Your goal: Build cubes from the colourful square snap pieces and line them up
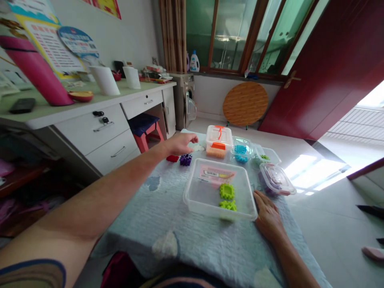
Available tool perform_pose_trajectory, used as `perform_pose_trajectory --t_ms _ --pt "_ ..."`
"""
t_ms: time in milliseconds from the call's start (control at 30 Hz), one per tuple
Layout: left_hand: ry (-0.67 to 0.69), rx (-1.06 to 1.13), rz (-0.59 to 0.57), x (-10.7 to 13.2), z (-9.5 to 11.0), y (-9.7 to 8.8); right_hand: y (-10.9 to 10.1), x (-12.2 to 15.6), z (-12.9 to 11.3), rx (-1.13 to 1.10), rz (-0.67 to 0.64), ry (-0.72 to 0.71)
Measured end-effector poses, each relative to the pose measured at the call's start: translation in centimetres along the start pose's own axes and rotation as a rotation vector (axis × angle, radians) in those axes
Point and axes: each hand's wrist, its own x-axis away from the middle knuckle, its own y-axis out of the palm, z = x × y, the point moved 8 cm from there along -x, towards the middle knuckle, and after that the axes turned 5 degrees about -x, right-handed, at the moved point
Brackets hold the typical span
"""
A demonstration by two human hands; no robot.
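My left hand (182,144) reaches over the far left of the cloth-covered table, thumb apart from the bent fingers, with nothing visible between them. Just under it are purple plastic pieces (186,160) and red pieces (172,159). In front of me stands a clear lidless plastic box (207,200) with two lime-green toothed pieces (227,192) inside. My right hand (268,214) rests on the cloth against the right side of this box, fingers stretched out. Whether those fingers press on the box wall, I cannot tell.
Behind the open box are a lidded box with orange latch (219,140), a clear container of blue pieces (241,153), one with green pieces (267,156) and a lidded container (277,179). A white desk (90,128) stands left, a pink stool (147,134) beneath it.
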Motion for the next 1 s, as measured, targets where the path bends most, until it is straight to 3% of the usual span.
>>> perform_pose_trajectory --t_ms 133,233,667,1000 --pt "-0.07 -0.28 -0.243 -1.0 -2.7 5.5 0.1 -0.2 0.0 -0.001 -0.011 -0.012" --pt "-0.112 -0.362 -0.302 -1.7 -2.7 7.4 0.1 -0.2 -0.1 0.002 -0.015 -0.02" --pt "-0.123 -0.424 -0.447 -3.3 -3.4 9.3 0.2 -0.1 0.2 0.008 -0.001 -0.042" --pt "-0.106 -0.428 -0.379 -3.8 -3.6 9.2 0.4 -0.1 0.3 0.009 -0.006 -0.013"
